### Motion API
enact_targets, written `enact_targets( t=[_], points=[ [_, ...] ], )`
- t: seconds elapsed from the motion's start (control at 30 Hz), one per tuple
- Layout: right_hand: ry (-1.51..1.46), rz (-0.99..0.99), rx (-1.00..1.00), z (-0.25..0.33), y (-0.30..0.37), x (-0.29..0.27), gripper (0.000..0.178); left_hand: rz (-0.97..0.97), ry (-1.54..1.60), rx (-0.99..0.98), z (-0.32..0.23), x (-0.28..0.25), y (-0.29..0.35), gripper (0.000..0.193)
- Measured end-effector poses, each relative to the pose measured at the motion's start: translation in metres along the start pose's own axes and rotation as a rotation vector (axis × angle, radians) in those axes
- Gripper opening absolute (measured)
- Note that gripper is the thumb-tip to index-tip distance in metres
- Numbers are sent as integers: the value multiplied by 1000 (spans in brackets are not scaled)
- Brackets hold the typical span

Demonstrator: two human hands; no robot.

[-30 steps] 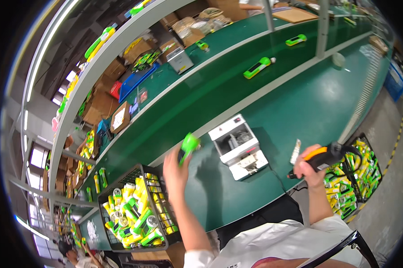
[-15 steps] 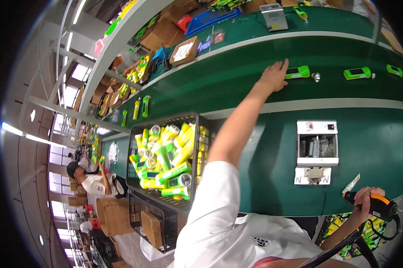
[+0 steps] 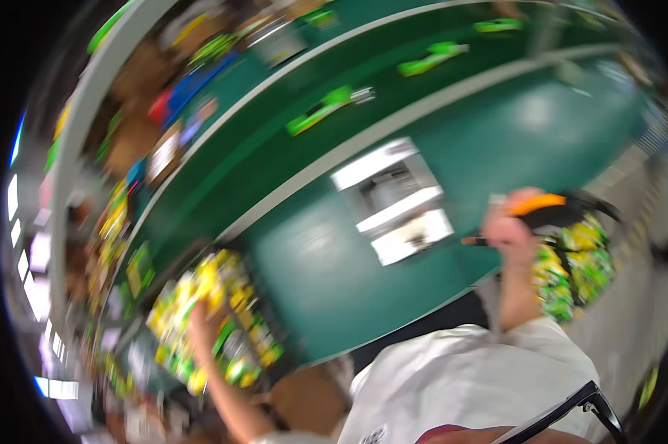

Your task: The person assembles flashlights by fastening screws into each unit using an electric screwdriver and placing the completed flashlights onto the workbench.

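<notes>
The left hand point(image 3: 203, 320) is over a heap of yellow-and-green flashlights point(image 3: 239, 348) at the near left, its fingers right against the heap or just above it; blur hides whether they are apart, together or clamped on a flashlight. The hand and forearm cover part of the heap, with flashlights showing on both sides of them. At the right, the right hand point(image 3: 510, 228) has its fingers wrapped around a black-and-orange power driver point(image 3: 545, 211), whose thin tip points left, near the edge of a white machine point(image 3: 415, 198). That machine stands on the green tabletop point(image 3: 304, 296) between the two hands, a grey hollow in its middle. Beyond it a pale rail point(image 3: 423, 109) divides the tabletop from a darker green strip point(image 3: 234, 196), where three green flashlights point(image 3: 323, 111) lie well apart, in a row running to the far right. A second yellow-and-green heap point(image 3: 589, 263) sits off the tabletop's right end, partly behind the driver and right forearm. Farther left, a blue bin point(image 3: 197, 87) is smeared by motion.
</notes>
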State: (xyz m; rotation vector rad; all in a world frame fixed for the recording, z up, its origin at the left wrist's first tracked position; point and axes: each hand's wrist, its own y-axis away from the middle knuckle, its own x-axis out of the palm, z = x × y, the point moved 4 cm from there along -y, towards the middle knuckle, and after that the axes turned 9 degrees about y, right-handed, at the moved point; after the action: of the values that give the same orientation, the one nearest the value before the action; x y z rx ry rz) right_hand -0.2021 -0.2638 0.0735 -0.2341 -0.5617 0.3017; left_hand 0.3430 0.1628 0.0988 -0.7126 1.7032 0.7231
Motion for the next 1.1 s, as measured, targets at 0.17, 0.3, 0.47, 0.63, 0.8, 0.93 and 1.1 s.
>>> enact_targets(
  t=[0.17, 0.3, 0.47, 0.63, 0.8, 0.93, 1.1],
  points=[
    [17, 142, -128, 45, -13, 18, 24, -425, -150, 137, -54, -80, 38, 46],
    [125, 147, -156, 66, -17, 27, 24, -561, -59, 330, -166, -104, 98, 43],
    [8, 216, -110, 49, -24, 45, 22, 134, 839, 284, -242, -14, 148, 41],
    [-14, 213, -99, 35, -21, 74, 22, 713, 887, 514, -325, 103, 145, 37],
    [49, 259, -155, 25, -14, 89, 23, 741, 864, 557, -347, 145, 128, 37],
    [137, 276, -166, 20, -12, 88, 23, 647, 864, 508, -361, 139, 122, 36],
    [167, 296, -170, 14, -8, 93, 24, 415, 862, 530, -364, 141, 128, 30]
  ],
)
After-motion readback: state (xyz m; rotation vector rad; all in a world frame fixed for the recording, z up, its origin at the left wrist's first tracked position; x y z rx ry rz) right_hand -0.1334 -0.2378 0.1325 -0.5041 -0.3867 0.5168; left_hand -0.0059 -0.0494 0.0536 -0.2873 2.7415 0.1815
